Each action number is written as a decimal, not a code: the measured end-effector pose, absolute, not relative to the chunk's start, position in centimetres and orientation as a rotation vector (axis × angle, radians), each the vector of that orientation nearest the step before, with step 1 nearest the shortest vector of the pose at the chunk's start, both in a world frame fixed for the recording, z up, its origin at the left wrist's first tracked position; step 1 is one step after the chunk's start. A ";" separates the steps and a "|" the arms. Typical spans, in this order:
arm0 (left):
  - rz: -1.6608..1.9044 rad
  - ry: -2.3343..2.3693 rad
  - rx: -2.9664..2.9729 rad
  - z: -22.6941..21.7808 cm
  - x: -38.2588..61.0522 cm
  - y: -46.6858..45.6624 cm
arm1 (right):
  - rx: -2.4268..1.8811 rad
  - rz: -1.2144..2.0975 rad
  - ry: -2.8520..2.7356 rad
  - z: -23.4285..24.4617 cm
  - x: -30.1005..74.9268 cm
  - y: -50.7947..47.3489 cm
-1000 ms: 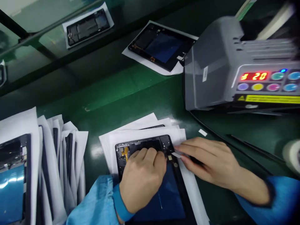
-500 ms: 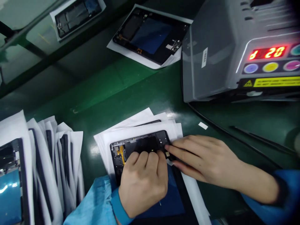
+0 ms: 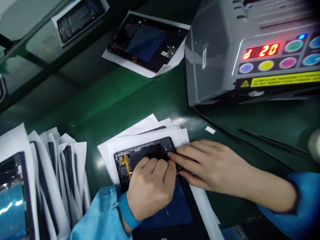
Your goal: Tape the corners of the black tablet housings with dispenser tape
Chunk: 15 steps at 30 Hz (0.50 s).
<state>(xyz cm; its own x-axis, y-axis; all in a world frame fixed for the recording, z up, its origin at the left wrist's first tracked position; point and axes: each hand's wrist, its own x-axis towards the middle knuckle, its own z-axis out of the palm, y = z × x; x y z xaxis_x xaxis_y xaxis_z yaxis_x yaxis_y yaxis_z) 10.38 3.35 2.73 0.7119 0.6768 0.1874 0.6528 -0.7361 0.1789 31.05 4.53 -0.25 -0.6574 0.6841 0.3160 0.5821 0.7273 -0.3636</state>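
An opened tablet housing (image 3: 192,222), with a blue battery area and an orange flex cable showing, lies on white sheets in front of me. My left hand (image 3: 152,188) rests on its upper part in a closed fist, knuckles up. The curled fingers hide whatever they may hold. From the right, my right hand (image 3: 210,163) reaches over the tablet's edge with fingers stretched out. Its fingertips touch the top right corner area, close beside the left hand's knuckles. The spot between both hands is mostly covered.
At left stands a row of tablets between white sheets (image 3: 47,166). Another opened tablet (image 3: 147,40) lies at the back, beside a grey machine (image 3: 212,63) with a red display. Tweezers (image 3: 272,141), a black cable (image 3: 225,131) and a small white label (image 3: 210,130) lie on the green table.
The view has shifted slightly, so the machine and back tablet appear further left. Both hands keep nearly the same place on the tablet; the whitish tab by the right thumb is now mostly hidden.
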 end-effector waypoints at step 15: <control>0.264 1.142 2.821 3.7 9.9 3.3 | -0.841 0.187 -2.495 -0.8 31.0 4.0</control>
<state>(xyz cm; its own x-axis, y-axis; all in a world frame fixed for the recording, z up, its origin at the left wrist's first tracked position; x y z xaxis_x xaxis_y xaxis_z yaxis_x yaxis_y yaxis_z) 9.89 3.27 3.67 0.7060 0.6966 0.1272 0.6817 -0.7173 0.1441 31.01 3.98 -0.81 -0.6862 0.5991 0.4125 0.5309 0.8002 -0.2791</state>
